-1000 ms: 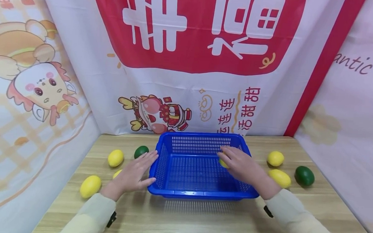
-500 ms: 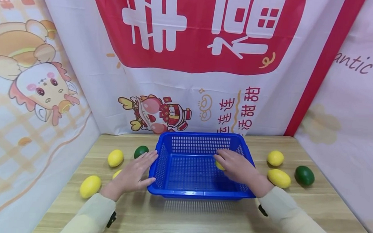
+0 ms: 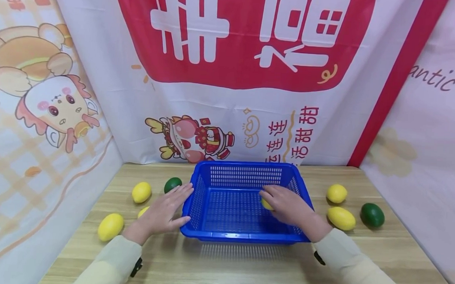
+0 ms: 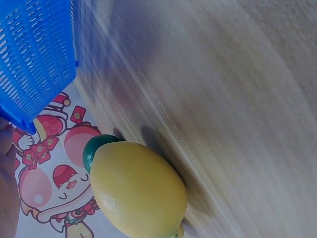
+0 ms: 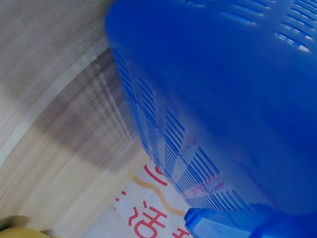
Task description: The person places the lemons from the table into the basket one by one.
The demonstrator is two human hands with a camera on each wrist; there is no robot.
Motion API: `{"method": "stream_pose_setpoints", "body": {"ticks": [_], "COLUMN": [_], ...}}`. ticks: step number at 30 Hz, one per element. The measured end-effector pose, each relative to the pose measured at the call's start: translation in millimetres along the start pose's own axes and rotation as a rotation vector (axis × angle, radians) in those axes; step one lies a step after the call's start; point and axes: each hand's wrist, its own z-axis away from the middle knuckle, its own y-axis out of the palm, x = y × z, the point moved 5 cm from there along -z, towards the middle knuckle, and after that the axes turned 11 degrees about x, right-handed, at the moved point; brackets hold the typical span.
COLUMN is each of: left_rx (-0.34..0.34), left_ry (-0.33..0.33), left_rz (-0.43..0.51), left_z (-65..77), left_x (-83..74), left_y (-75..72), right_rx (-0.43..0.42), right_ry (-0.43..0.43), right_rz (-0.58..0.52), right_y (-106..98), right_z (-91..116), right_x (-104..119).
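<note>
A blue plastic basket with slotted sides sits on the table in the head view. My left hand rests on its left rim, fingers extended and thumb apart. Inside the basket's right half, my right hand holds a yellow lemon, mostly hidden under the fingers. In the left wrist view, only the edge of that hand shows beside the basket; a large lemon partly covers a dark green fruit. The right wrist view is filled mostly by the basket wall, the hand itself out of sight.
Left of the basket lie lemons, another partly behind the left hand, and a dark green oval fruit. To the right are two lemons and a green fruit. Printed cloths surround the wooden table.
My right hand has moved a little left and lower into the basket with the lemon. The left hand stays on the rim, and the basket keeps its place.
</note>
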Motion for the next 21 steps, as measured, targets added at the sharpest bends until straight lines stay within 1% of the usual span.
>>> {"method": "stream_pose_setpoints", "body": {"ticks": [6, 12, 18, 21], "left_rx": [0.007, 0.008, 0.008, 0.005], "left_ry": [-0.007, -0.016, -0.02, -0.015], "left_rz": [0.007, 0.012, 0.018, 0.018], "left_z": [-0.4, -0.9, -0.8, -1.3], "left_x": [-2.3, -2.5, -2.8, -1.8], "left_y": [-1.3, -1.9, -1.7, -1.6], "right_rx": [-0.013, -0.041, -0.02, -0.024], "right_ry": [0.022, 0.016, 0.028, 0.045], "right_rz": [-0.042, -0.038, -0.047, -0.058], "right_y": [-0.5, -4.8, -6.3, -8.8], "right_z": [1.6, 3.8, 8.0, 10.8], "right_x": [1.5, 1.4, -0.4, -1.8]}}
